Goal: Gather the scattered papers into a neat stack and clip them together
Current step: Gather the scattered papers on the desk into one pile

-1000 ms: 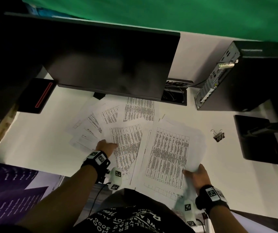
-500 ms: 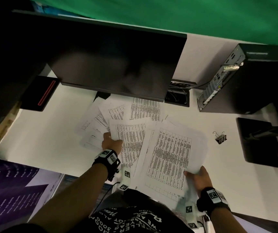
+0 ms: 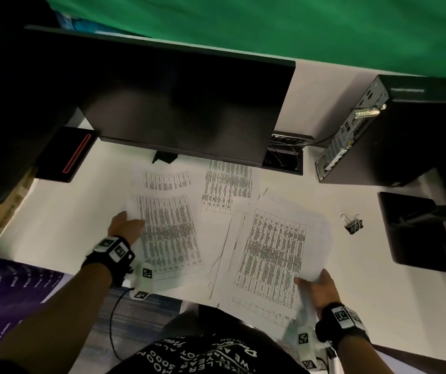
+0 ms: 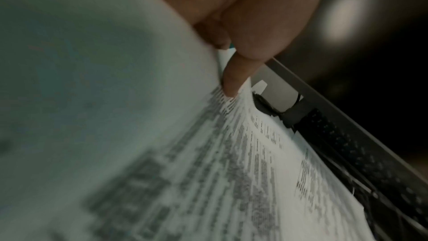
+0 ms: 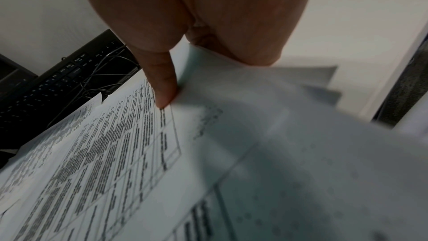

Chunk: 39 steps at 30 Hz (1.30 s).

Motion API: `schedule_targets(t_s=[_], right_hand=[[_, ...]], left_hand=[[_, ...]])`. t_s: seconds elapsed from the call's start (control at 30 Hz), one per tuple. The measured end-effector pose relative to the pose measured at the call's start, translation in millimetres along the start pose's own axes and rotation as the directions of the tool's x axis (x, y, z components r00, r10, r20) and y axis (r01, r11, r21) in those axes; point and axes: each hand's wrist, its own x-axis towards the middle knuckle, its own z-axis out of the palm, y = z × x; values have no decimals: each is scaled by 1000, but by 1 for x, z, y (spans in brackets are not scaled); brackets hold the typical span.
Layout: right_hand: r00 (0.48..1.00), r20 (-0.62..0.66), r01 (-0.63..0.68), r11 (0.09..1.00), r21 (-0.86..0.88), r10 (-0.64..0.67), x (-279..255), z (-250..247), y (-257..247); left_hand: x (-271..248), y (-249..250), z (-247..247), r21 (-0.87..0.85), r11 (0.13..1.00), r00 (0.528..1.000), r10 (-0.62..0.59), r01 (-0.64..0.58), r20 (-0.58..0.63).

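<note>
Printed sheets lie spread on the white desk (image 3: 62,220). My left hand (image 3: 126,225) pinches the left edge of a left pile of sheets (image 3: 167,233); in the left wrist view its thumb (image 4: 234,81) lies on the top sheet (image 4: 208,162). My right hand (image 3: 315,286) grips the near right corner of the larger right stack (image 3: 270,252), thumb (image 5: 163,87) on top and fingers under the sheets (image 5: 104,153). Two more sheets (image 3: 227,184) lie flat under the monitor's edge. A black binder clip (image 3: 352,225) sits on the desk right of the stack, untouched.
A black monitor (image 3: 184,103) overhangs the far papers. A computer tower (image 3: 394,130) and a black stand base (image 3: 418,233) stand at the right, a cable well (image 3: 283,157) behind the papers, a black box with a red stripe (image 3: 73,155) at the left. A keyboard (image 5: 46,89) shows beyond the papers.
My left hand has drawn the fanned-out left sheets together into one pile and pulled it nearer and apart from the right stack. My right hand has kept its grip.
</note>
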Motion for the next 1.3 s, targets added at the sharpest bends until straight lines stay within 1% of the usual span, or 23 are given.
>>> schedule_targets(t_s=[0.1, 0.17, 0.2, 0.23, 0.27, 0.3, 0.33, 0.37, 0.43, 0.5, 0.53, 0.6, 0.67, 0.7, 0.73, 0.87, 0.93, 1.03, 1.1, 1.17, 1.2, 1.27, 1.3], right_hand=[[1000, 0, 17, 1000, -12, -17, 3, 0, 1], [1000, 7, 16, 1000, -16, -16, 5, 0, 3], [1000, 11, 9, 1000, -5, -9, 6, 0, 4], [1000, 17, 1, 1000, 6, -1, 7, -1, 4], [1000, 21, 1, 1000, 15, -1, 7, -1, 5], [1000, 24, 2, 1000, 18, -2, 6, -1, 4], [1000, 25, 6, 1000, 25, -6, 5, -1, 4], [1000, 25, 1, 999, 39, -2, 4, -1, 3], [1000, 25, -16, 996, 84, 14, 3, -3, 3], [999, 21, -44, 993, 111, 42, 5, -5, 4], [999, 17, -53, 993, 107, 52, 6, -6, 5], [1000, 10, -25, 994, 105, 25, 5, -8, 9], [1000, 19, -8, 998, 64, 6, 2, -13, 12], [1000, 23, -8, 999, 54, 7, 2, -15, 14], [1000, 25, -13, 998, 54, 11, 1, -17, 15], [999, 25, 23, 999, 32, -24, -14, -21, 4], [1000, 19, 11, 1000, 21, -11, -19, -23, 1], [1000, 5, -24, 997, 67, 23, -22, -27, 1], [997, 7, -71, 990, 120, 71, -20, -29, 6], [992, 7, -125, 984, 129, 125, -3, -30, 25], [989, 4, -150, 981, 124, 151, 8, -30, 40], [983, -2, -181, 975, 132, 183, 26, -29, 59], [983, -7, -180, 972, 149, 183, 21, -28, 50]], left_hand=[[-12, 7, -19, 48, 983, 983, 178, -177, -33], [-24, 16, -33, 159, 936, 941, 330, -315, -75], [-30, 23, -42, 235, 892, 906, 415, -387, -84], [-37, 29, -51, 285, 826, 851, 522, -485, -63], [-45, 37, -62, 295, 749, 781, 624, -593, -14], [-54, 45, -72, 260, 690, 720, 693, -676, 33], [-64, 53, -82, 194, 665, 688, 720, -721, 87], [-74, 61, -90, 96, 671, 677, 722, -735, 139], [-90, 80, -99, -172, 689, 673, 725, -704, 149], [-96, 92, -95, -485, 621, 659, 744, -616, 115], [-95, 93, -86, -596, 595, 670, 732, -539, 125], [-82, 88, -56, -671, 629, 709, 671, -391, 216], [-67, 75, -14, -551, 769, 764, 556, -325, 327], [-61, 68, 7, -432, 848, 800, 476, -308, 364], [-55, 61, 27, -326, 897, 822, 416, -300, 388], [-53, 44, 93, -46, 943, 869, 324, -331, 373], [-56, 40, 111, 22, 945, 888, 297, -325, 350], [-56, 42, 124, 91, 944, 883, 260, -318, 392], [-58, 45, 128, 100, 937, 843, 251, -335, 476], [-61, 48, 133, 68, 919, 781, 290, -389, 554], [-62, 50, 136, 43, 905, 758, 327, -423, 565], [-69, 55, 147, -5, 884, 739, 394, -468, 547], [-73, 58, 154, -24, 882, 738, 409, -471, 536]])
